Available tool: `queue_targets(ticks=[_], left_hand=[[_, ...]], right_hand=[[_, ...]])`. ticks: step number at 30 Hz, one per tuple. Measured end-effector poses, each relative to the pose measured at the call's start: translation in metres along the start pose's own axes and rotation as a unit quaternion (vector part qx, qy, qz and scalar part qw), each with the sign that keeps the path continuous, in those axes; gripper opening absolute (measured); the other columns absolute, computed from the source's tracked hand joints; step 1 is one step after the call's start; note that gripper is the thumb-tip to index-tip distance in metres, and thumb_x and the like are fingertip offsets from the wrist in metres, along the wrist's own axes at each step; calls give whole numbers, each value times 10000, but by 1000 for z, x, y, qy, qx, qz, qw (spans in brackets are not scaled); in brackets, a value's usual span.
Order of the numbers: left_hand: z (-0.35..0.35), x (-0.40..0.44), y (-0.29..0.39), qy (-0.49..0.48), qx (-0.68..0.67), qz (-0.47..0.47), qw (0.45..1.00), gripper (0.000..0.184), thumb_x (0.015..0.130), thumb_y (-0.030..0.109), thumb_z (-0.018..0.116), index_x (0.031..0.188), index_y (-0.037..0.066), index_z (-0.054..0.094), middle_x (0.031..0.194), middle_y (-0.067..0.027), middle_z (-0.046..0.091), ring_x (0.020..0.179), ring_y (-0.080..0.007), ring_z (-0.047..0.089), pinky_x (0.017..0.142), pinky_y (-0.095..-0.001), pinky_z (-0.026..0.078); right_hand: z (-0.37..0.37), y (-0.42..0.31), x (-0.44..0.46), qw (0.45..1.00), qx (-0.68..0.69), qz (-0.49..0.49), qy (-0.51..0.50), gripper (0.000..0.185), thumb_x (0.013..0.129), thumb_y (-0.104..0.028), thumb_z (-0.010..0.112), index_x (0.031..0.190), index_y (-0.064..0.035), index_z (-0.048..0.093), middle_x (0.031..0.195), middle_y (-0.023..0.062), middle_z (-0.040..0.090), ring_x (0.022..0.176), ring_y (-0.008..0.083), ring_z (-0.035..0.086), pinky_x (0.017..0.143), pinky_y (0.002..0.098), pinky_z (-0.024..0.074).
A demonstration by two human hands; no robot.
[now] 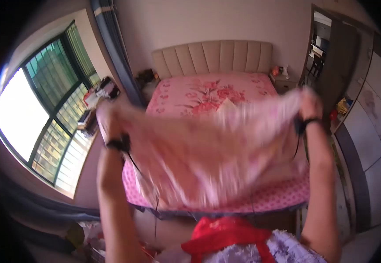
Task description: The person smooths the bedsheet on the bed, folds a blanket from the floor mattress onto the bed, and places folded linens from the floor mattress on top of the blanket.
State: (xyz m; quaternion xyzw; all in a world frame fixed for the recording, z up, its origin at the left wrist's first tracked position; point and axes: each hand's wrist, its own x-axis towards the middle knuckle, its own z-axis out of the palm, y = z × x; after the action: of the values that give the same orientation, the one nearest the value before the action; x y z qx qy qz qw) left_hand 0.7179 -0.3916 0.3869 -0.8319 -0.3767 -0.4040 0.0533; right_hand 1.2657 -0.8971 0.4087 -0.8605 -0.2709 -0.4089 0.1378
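A pale pink patterned cloth (pixel 208 149), blurred by motion, hangs spread between my raised hands in front of the bed. My left hand (pixel 111 118) is closed on its upper left corner, partly hidden by the fabric. At the upper right corner, my right hand (pixel 309 105) grips the cloth with bent fingers. Each wrist wears a black band with a thin cord. Behind the cloth lies the pink bed (pixel 164 94) with a red flower print; its dotted pink edge shows below the cloth.
A padded beige headboard (pixel 212 57) stands against the wall. Clothes (pixel 107 90) lie on the window sill at the left. A nightstand (pixel 284 82) is beside the bed, with an open door (pixel 339 61) and pale cabinets (pixel 370 118) at the right.
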Motion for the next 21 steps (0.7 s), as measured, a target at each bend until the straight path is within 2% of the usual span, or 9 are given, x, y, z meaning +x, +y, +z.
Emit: queue_targets(ticks=[1,2,3,6,11,21], left_hand=[[-30,39,17,42,3,26,999,404,643,118,633,1037,63,564,849,-147,601,781,-278,578,708,-401,463],[-65,70,33,82,4,51,995,405,647,119,630,1042,62,561,858,-147,599,789,-277,575,714,-400,460],[-102,91,47,117,3,70,991,405,652,120,627,1047,61,558,866,-146,596,796,-276,573,719,-399,457],[-201,119,79,211,6,117,970,407,666,123,618,1062,59,549,892,-145,588,818,-274,565,737,-395,448],[-316,98,92,307,24,140,941,410,689,127,603,1086,54,533,935,-144,574,855,-270,552,767,-388,433],[-415,-13,58,348,47,138,926,416,734,136,572,1134,45,503,1021,-140,546,929,-262,527,826,-375,404]], right_hand=[[-44,-5,48,991,92,55,78,164,850,-204,445,888,-78,544,903,189,577,827,351,564,731,403,461],[-69,10,91,973,173,73,136,192,839,-219,476,904,-59,559,864,141,583,766,276,566,672,347,465],[-107,17,120,955,215,78,187,195,841,-221,473,914,-58,555,874,140,580,775,273,563,679,345,462],[-206,32,138,934,247,40,254,208,849,-225,466,942,-57,544,903,135,570,801,264,554,702,340,452],[-296,53,89,933,234,20,273,232,861,-234,453,989,-54,525,952,126,554,846,249,539,740,330,436],[-404,106,-84,944,189,59,264,289,885,-250,428,1084,-48,486,1051,109,521,935,218,509,815,311,403]])
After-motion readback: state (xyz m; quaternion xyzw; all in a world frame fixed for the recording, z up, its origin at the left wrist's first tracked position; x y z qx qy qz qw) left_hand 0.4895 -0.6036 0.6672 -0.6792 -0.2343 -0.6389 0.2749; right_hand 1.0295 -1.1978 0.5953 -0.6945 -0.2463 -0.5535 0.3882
